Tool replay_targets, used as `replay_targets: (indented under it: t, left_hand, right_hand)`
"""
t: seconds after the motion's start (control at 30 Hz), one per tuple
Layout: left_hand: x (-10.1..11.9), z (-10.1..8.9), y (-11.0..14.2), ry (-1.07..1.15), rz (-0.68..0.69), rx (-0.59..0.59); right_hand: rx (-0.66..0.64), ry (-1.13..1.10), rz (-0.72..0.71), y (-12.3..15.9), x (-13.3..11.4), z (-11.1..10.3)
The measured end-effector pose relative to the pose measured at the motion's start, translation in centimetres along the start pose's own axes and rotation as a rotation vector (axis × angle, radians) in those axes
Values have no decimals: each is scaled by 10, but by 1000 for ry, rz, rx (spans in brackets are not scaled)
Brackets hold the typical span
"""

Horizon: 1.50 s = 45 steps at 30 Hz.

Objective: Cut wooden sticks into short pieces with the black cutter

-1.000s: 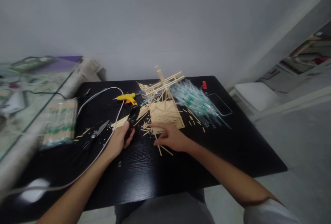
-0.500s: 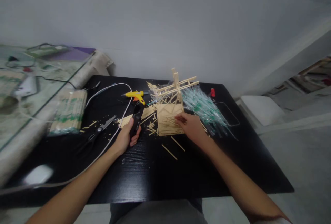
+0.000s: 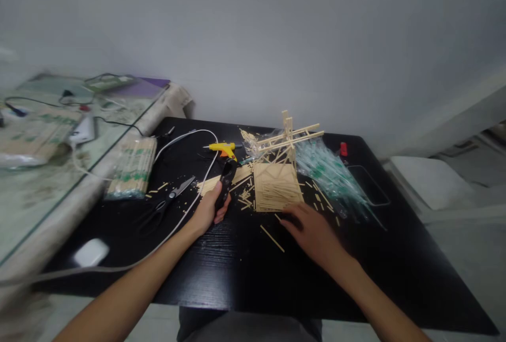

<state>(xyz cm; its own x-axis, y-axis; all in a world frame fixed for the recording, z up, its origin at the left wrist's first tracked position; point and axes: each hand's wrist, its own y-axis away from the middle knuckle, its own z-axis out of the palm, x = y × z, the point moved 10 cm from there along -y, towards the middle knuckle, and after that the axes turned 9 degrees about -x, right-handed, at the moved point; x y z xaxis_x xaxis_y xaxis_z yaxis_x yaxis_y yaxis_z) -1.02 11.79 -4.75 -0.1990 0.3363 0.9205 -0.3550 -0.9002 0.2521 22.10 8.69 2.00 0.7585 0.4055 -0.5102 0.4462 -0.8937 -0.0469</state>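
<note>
My left hand point(image 3: 209, 207) is closed around a black hand tool point(image 3: 226, 181) with a curved upper end; its exact kind is unclear. Over the front right corner of a flat stack of thin wooden sticks point(image 3: 276, 186) is my right hand point(image 3: 310, 228), thumb and fingers apart. One short stick point(image 3: 278, 217) lies partly hidden beneath that hand, and another loose stick point(image 3: 272, 238) lies just left of it. Behind the stack stands a frame of joined sticks point(image 3: 290, 136). A yellow glue gun point(image 3: 222, 147) lies beyond my left hand.
Scissors point(image 3: 169, 199) and a white cable point(image 3: 174, 236) lie left of my left hand. Bagged sticks point(image 3: 132, 168) sit at the left edge. Clear-green plastic wrappers point(image 3: 332, 171), a phone-like dark slab point(image 3: 369, 185) and a red item point(image 3: 343, 148) are right. Stick scraps surround the stack.
My right hand has moved from the top of the stack toward me, down to the loose sticks at its front. The view has shifted left. My left hand keeps the black tool.
</note>
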Motion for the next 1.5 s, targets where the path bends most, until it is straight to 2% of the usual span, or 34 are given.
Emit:
replay_targets:
  t: [0.07,0.23,0.33,0.5,0.67,0.8,0.9,0.97,1.03,1.17,1.33,1.5]
  left_hand:
    - [0,-1,0,-4,7,4]
    - [1,-2,0,-12,14,16]
    - [1,-2,0,-10,15,21]
    - [0,-3,0,-10,26,22]
    - [0,-2,-1,-6,21,16]
    - [2,-1,-1,-1,20,20]
    - [1,-1,-1,-2,18,24]
    - [1,-2,-1,-7,16,25]
    - [1,-3,-1,-15,16,26]
    - [2,-2,-2,-46,19,26]
    - [5,-6,1,-175,46,66]
    - [33,-29,17,-483,136,276]
  right_hand:
    - [-89,-21,33,8,-3,18]
    - [-169,-99,109,13,-5,44]
    - [-214,-116,127,9,-4,49]
    - [-267,24,69,5,-12,50]
    - [-194,236,-29,10,-23,52]
    - [-122,204,-98,3,-27,40]
    - [27,175,-71,-14,-19,6]
    - [121,271,-60,-28,-14,-15]
    - [147,371,-55,-41,-9,-24]
    - [122,538,-54,-61,2,-18]
    - [53,634,-68,-69,11,-5]
    - [39,556,-109,-67,9,-12]
